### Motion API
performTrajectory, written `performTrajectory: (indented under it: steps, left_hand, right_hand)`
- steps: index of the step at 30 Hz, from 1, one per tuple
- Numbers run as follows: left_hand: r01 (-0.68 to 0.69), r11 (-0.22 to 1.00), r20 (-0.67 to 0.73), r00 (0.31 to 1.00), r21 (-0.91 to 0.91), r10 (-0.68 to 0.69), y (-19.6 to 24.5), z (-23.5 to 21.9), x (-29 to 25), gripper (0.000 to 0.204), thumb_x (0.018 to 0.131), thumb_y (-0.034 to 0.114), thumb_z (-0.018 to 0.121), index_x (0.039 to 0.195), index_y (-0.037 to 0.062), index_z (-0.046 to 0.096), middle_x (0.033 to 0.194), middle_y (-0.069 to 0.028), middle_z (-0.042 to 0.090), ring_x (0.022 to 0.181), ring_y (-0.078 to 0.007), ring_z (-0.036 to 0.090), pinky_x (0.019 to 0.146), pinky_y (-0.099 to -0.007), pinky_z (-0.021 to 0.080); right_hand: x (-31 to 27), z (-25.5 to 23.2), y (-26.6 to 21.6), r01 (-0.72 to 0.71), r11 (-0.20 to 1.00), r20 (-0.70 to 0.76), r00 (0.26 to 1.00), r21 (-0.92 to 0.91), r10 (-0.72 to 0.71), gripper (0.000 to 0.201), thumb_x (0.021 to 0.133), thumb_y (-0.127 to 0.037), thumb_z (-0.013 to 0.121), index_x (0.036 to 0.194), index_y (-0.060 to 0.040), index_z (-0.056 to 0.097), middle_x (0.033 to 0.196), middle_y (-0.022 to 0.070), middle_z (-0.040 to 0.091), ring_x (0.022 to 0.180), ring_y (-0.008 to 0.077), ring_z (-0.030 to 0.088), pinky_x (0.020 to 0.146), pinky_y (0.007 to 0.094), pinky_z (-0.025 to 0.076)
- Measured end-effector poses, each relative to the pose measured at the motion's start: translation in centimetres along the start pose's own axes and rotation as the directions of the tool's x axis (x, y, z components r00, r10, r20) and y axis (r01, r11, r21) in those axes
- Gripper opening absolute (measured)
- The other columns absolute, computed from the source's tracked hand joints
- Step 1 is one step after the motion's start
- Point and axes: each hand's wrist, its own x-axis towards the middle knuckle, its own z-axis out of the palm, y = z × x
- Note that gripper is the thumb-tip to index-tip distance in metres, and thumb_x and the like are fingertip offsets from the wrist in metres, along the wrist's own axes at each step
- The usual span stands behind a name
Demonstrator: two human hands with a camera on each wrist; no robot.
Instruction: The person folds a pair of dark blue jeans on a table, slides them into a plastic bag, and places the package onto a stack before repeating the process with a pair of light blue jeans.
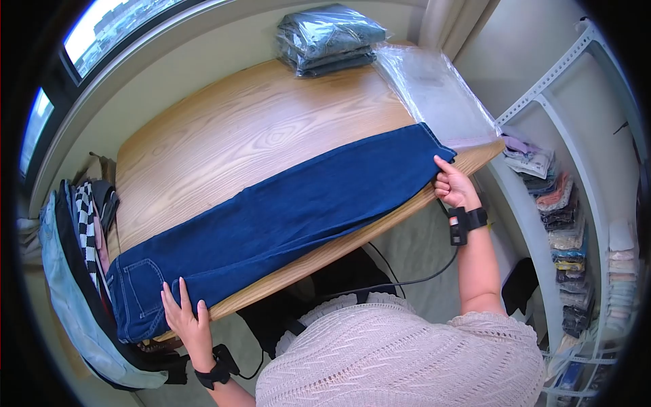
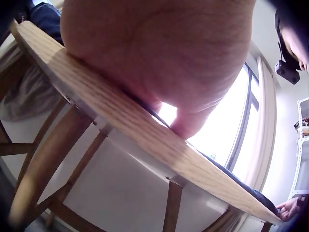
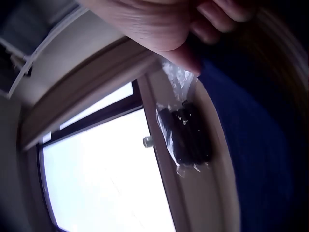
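Dark blue jeans point(image 1: 285, 197), folded lengthwise, lie along the front of the wooden table point(image 1: 224, 129). Their waist end with a stitched back pocket point(image 1: 143, 288) is at the left, the leg hems at the right. My left hand point(image 1: 188, 324) rests on the denim beside the pocket, fingers straight and spread. Its palm point(image 2: 159, 53) fills much of the left wrist view, over the table's edge. At the hem corner my right hand point(image 1: 456, 186) pinches the denim, thumb on top and the other fingers curled. The blue cloth point(image 3: 260, 145) hangs close to that hand in the right wrist view.
Bagged folded jeans point(image 1: 329, 41) are stacked at the back, with clear plastic bags point(image 1: 441, 91) to their right. Clothes point(image 1: 71, 271) hang over the table's left end. A white metal shelf point(image 1: 553, 115) with packed garments stands at the right. A cable point(image 1: 413, 279) runs to the right wrist camera.
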Motion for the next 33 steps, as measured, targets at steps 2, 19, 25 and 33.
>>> performTrajectory:
  steps: [2,19,25,33]
  left_hand:
    - [-0.016,1.0,-0.01,1.0,-0.02,0.016,0.0,-0.1,-0.1,0.06,0.084,0.025,0.054,0.142,0.0188,0.039,0.15,-0.0152,0.026,0.138,-0.0347,0.023,0.11,-0.048,0.017]
    - [-0.014,1.0,-0.04,0.999,0.008,0.014,0.6,-0.3,-0.1,0.056,0.087,0.028,0.051,0.141,0.0167,0.041,0.15,-0.0155,0.028,0.137,-0.0332,0.025,0.109,-0.0453,0.018]
    - [-0.016,0.999,-0.066,0.998,-0.029,0.014,0.5,-0.2,-0.1,0.057,0.084,0.025,0.055,0.139,0.019,0.043,0.149,-0.0136,0.028,0.138,-0.0321,0.024,0.109,-0.0464,0.02]
    - [-0.008,0.999,-0.079,0.997,-0.033,0.005,0.4,-0.1,-0.2,0.057,0.084,0.027,0.055,0.139,0.0195,0.044,0.149,-0.0139,0.029,0.137,-0.032,0.026,0.109,-0.0467,0.02]
  right_hand:
    - [0.8,-0.2,-0.1,0.134,0.964,0.052,0.991,-0.231,-0.126,0.019,0.083,-0.023,0.07,0.077,-0.0147,0.054,0.059,-0.0042,0.049,0.048,0.0076,0.045,0.044,0.0216,0.036]
    - [-3.9,8.1,2.5,0.528,0.842,0.209,0.816,0.109,-0.539,0.038,0.097,-0.023,0.049,0.126,0.0029,0.049,0.128,0.0107,0.053,0.117,0.0214,0.05,0.103,0.0349,0.037]
    - [-9.8,16.4,7.2,0.827,-0.073,0.767,0.479,-0.557,-0.427,0.066,0.083,-0.013,0.058,0.143,-0.0081,0.032,0.146,0.0158,0.034,0.136,0.0316,0.029,0.11,0.046,0.021]
    - [-9.4,18.4,12.9,0.738,-0.229,0.772,0.595,-0.635,-0.223,0.064,0.08,-0.008,0.057,0.14,-0.0187,0.039,0.147,0.0155,0.033,0.138,0.0369,0.024,0.109,0.0571,0.015]
